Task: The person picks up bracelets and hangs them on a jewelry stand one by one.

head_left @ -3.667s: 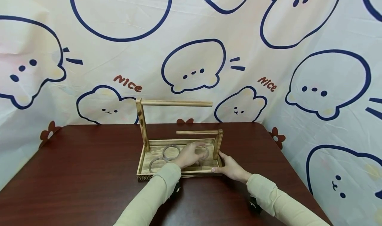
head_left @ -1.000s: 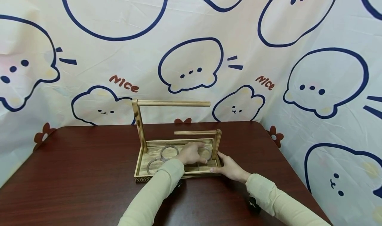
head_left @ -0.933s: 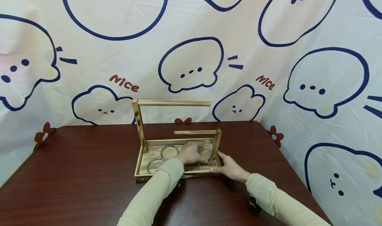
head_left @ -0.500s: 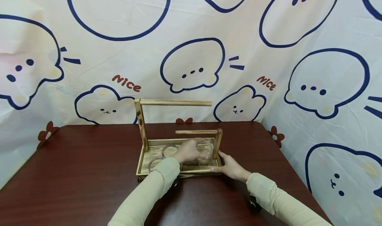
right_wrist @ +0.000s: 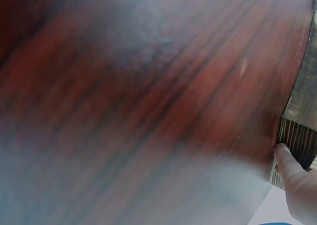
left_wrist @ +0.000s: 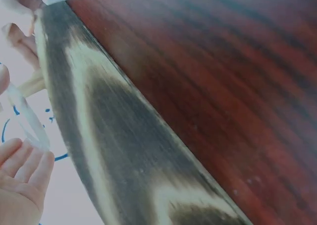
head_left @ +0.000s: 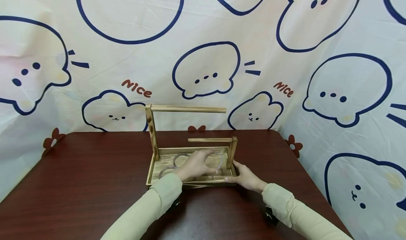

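My left hand (head_left: 196, 165) is over the wooden tray (head_left: 200, 149), holding a clear ring (head_left: 221, 162) by its edge. In the left wrist view, the ring (left_wrist: 32, 123) stands tilted between the thumb and the straight fingertips (left_wrist: 37, 158). Two greyish rings, one farther back (head_left: 180, 156) and one nearer the front (head_left: 165, 170), lie at the tray's left, partly behind the left hand. My right hand (head_left: 248, 178) grips the tray's right front corner, its thumb at the front edge. In the right wrist view, a fingertip (right_wrist: 281, 149) presses the striped wooden end (right_wrist: 298, 138).
Rising from the tray's left end is a tall post with a long bar (head_left: 188, 109) pointing right. A shorter post at the right end carries a lower bar (head_left: 209, 140) pointing left. Dark red table (head_left: 95, 183) surrounds the tray, with a printed cloth (head_left: 203, 28) behind.
My left hand has picked the clear ring up from the tray floor, tilted it, and drawn back slightly to the left. My right hand keeps its grip on the corner.
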A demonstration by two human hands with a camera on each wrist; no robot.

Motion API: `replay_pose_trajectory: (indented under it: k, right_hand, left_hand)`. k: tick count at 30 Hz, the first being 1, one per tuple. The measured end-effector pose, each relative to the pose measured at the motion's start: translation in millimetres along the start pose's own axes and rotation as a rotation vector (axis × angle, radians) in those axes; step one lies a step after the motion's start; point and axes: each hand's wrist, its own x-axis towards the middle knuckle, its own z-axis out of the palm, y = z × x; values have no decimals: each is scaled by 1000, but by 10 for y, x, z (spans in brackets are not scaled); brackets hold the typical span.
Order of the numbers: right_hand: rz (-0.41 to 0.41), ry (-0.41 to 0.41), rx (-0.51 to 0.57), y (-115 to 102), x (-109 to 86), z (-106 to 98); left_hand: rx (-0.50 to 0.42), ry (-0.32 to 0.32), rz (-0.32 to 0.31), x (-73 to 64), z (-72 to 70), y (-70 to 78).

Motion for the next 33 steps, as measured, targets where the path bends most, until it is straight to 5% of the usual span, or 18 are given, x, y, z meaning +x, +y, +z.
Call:
replay_pose_trajectory:
  k: [18,33]
  right_hand:
    - [-8,11,-34,15,-18,16]
    - [-12,17,-30,15,-3,19]
  left_hand:
    - [-28,59,33,-569,-249,127]
    - [-21,123,36,-742,-254,44]
